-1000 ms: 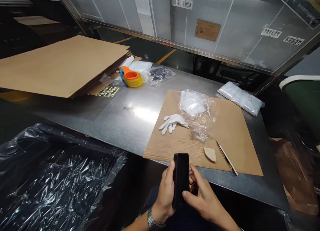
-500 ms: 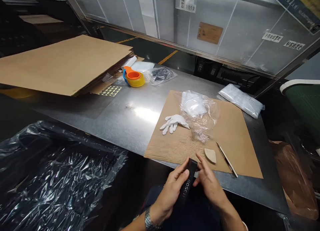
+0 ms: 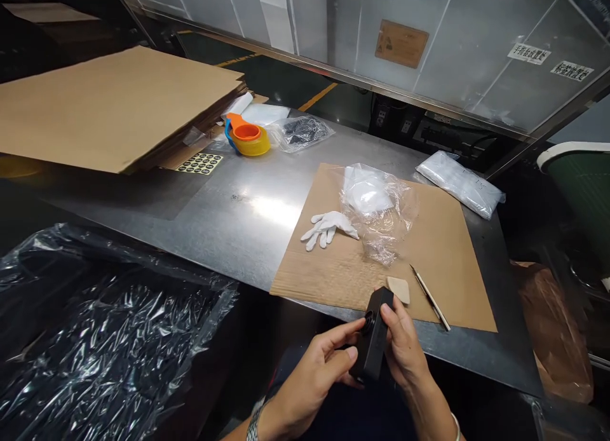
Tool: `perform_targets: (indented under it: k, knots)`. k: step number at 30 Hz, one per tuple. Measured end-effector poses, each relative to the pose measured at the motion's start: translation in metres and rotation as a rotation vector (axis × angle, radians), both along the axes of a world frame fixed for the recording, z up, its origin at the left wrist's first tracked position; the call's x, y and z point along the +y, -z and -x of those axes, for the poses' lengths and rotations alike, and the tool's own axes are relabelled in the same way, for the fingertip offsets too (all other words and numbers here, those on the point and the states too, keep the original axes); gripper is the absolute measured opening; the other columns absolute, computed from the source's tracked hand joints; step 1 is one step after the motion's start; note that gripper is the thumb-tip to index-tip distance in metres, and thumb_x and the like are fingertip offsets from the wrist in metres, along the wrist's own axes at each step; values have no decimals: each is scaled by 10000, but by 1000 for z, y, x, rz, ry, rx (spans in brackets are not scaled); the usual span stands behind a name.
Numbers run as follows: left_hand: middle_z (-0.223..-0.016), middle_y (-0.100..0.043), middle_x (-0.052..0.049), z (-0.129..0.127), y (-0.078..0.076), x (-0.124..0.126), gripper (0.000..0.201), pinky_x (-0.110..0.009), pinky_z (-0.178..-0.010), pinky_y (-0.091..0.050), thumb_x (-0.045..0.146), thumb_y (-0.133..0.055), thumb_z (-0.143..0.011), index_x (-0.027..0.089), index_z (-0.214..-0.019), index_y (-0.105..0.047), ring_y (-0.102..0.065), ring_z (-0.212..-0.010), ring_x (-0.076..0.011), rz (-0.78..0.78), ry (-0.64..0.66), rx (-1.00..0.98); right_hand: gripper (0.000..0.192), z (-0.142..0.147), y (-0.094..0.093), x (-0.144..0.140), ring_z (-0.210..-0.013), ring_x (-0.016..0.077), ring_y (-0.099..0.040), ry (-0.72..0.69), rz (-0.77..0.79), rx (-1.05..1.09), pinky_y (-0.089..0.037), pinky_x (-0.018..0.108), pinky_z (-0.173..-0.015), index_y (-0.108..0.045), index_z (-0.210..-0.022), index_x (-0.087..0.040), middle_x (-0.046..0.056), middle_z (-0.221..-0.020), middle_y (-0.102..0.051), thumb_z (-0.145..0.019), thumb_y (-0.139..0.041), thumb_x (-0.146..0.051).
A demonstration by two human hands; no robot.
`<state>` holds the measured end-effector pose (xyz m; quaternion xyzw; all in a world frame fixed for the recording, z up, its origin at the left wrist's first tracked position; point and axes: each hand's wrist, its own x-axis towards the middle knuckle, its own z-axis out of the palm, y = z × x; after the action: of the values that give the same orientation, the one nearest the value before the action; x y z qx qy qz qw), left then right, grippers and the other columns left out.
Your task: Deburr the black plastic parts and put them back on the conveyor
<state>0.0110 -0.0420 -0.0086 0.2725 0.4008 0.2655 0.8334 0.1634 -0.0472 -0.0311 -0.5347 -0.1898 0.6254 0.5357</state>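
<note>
A black block-shaped housing (image 3: 375, 347), held tilted in front of the table's near edge, has a round dark feature on its left face. My right hand (image 3: 407, 349) grips its right side, the thumb pressed on the upper part. On the other side, my left hand (image 3: 318, 372) is closed on the housing, with the index fingertip by the round feature and the thumb lower down. Just beyond my right fingers lies a small beige pad (image 3: 398, 290). To its right, a thin pen-like tool (image 3: 431, 299) rests on the cardboard sheet (image 3: 443, 250).
A white glove (image 3: 328, 228) and a clear plastic bag (image 3: 381, 218) lie on the cardboard. Farther left are a yellow-orange tape roll (image 3: 248, 139), a sticker sheet (image 3: 200, 164) and stacked cardboard (image 3: 119, 110). Black plastic film (image 3: 109, 346) covers something at lower left; a wrapped packet (image 3: 460, 183) lies right.
The housing has been turned, so its BOSCH lettering no longer shows and the round feature does. My right hand, formerly with fingers spread beside it, now grips it. The view has shifted slightly.
</note>
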Motion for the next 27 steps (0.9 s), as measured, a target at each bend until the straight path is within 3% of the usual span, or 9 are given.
perform_targets:
  k: [2,7,15,21,27]
  knots:
    - [-1077,-582,-111,1,0,-3,465,-349,-665,-506,339,-630,-750,204,-1191,-568,-577,-804,-210,-20,17,18,321,-1,2,0,-637,87,-484,-4,6,11,-415,184,-547,-533,-1012,-232,-27,-796,-533,-761,-638,-403]
    - [-720,-558,-36,2,6,-7,588,-374,-699,-506,397,-638,-745,146,-1257,-495,-563,-739,-193,-80,66,47,319,-2,7,-1,-658,93,-480,-15,-15,-13,-414,194,-575,-538,-1013,-228,-18,-814,-538,-764,-635,-402]
    - [-878,-599,-98,1,4,-6,657,-388,-731,-487,412,-678,-700,118,-1257,-491,-563,-867,-247,-14,70,-41,313,-5,8,-3,-836,123,-498,-27,-106,-220,-407,207,-732,-546,-1041,-242,-15,-926,-563,-777,-620,-393]
    - [-879,-637,-84,2,7,-9,624,-338,-741,-460,322,-680,-713,121,-1266,-474,-550,-818,-180,8,48,-69,413,-7,12,-5,-840,131,-496,-33,-152,-346,-405,226,-745,-498,-1123,-255,-13,-962,-549,-763,-618,-420]
    - [-871,-655,-87,0,10,-9,605,-336,-727,-449,313,-676,-701,123,-1247,-498,-554,-800,-185,-14,39,-55,429,-8,13,-7,-843,139,-501,-48,-168,-413,-415,235,-742,-476,-1138,-247,-7,-956,-536,-771,-604,-428]
